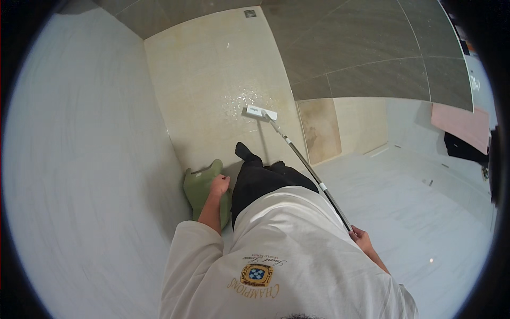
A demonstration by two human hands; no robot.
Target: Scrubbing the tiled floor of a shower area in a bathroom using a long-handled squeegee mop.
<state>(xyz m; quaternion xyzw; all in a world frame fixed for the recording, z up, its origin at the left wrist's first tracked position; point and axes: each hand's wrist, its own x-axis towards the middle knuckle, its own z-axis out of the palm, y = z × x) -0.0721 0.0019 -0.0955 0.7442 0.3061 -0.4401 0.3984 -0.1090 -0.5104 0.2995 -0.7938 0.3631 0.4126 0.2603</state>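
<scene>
My right hand [359, 238] grips the upper end of a long metal pole [305, 161], at the right of my shirt. The pole slants down to a white rectangular mop or scrubber head [261, 113], which rests on the beige floor beyond my feet. Wet, shiny patches [245, 95] lie around and beyond the head. My left hand [220, 184] hangs with curled fingers and nothing visible in it, over or beside a green plastic object [196, 187] with a slot near its top. Whether the hand touches it is unclear.
A pale wall [91, 119] runs along my left. Grey-brown tiled wall [370, 44] stands on the right, with a brown floor panel [320, 129] below it. A square floor drain [250, 14] sits at the far end. Pink cloth [460, 123] and black cloth [464, 147] are far right.
</scene>
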